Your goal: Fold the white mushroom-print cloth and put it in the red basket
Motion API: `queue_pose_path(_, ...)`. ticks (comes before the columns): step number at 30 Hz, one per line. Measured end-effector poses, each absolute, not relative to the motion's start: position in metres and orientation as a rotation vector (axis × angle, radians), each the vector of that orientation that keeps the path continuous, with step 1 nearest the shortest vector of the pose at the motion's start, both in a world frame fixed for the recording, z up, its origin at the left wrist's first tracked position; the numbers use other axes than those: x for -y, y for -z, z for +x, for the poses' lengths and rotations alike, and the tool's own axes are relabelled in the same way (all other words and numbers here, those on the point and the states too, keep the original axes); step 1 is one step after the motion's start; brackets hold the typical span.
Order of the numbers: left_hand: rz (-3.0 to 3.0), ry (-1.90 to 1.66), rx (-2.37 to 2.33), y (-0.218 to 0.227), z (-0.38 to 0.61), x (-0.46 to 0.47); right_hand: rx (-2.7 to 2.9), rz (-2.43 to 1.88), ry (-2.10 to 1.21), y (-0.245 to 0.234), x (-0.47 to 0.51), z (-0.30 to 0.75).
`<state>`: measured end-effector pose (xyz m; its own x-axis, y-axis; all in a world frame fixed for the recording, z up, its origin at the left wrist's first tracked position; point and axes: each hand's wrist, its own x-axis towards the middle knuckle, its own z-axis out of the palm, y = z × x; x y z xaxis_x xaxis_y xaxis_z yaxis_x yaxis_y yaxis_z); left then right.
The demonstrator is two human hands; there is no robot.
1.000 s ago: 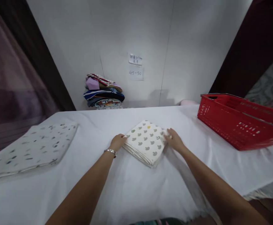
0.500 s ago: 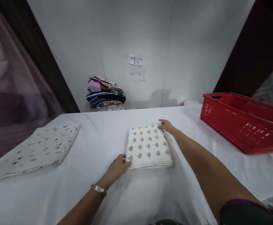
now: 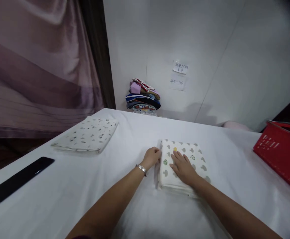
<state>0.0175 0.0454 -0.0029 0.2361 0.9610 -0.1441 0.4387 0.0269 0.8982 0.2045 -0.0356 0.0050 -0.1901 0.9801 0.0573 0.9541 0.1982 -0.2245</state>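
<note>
A white cloth printed with grey, green and yellow mushrooms (image 3: pixel 169 177) lies folded into a thick rectangle on the white-covered table (image 3: pixel 132 129). My left hand (image 3: pixel 152 158), with a metal watch or bracelet at the wrist, is at the cloth's left edge, its fingers curled together against the folded layers. The fingertips are partly hidden there. Flat on top of the cloth rests my right hand (image 3: pixel 184 169), fingers stretched out near the yellow mushroom.
Another folded white patterned cloth (image 3: pixel 90 135) lies to the left, beyond a long black flat object (image 3: pixel 18 181). A red plastic basket (image 3: pixel 281 154) stands at the right. Against the wall is a stack of folded fabrics (image 3: pixel 144 98); a pink curtain (image 3: pixel 42 66) hangs at left.
My right hand has left the cloth's far right corner and now lies flat on its top. My left hand has moved up along the left edge. The view has turned left.
</note>
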Motion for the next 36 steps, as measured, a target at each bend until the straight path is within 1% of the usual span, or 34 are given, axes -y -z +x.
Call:
queue_pose_path(3,1.572,-0.694,-1.354,0.007,0.029,-0.068,2.259,-1.906,-0.241,-0.006,0.049,0.186)
queue_pose_path(7,1.643,-0.696,-1.359,0.007,0.039,-0.090,2.343,-1.785,-0.303,-0.009,0.061,0.166)
queue_pose_path(11,1.793,-0.740,-1.338,0.006,0.041,-0.105,2.337,-1.793,-0.314,-0.009,0.071,0.152)
queue_pose_path(14,1.889,-0.736,-1.305,0.007,0.040,-0.114,2.380,-1.720,-0.346,-0.011,0.077,0.145)
queue_pose_path(21,2.075,-0.723,-1.144,0.008,0.042,-0.131,2.525,-1.622,-0.320,-0.006,0.087,0.133)
queue_pose_path(29,2.051,-0.679,-1.239,0.011,0.044,-0.142,2.541,-1.616,-0.408,-0.010,0.087,0.130)
queue_pose_path(36,2.123,-0.646,-1.100,0.003,0.040,-0.143,2.523,-1.620,-0.390,-0.011,0.088,0.124)
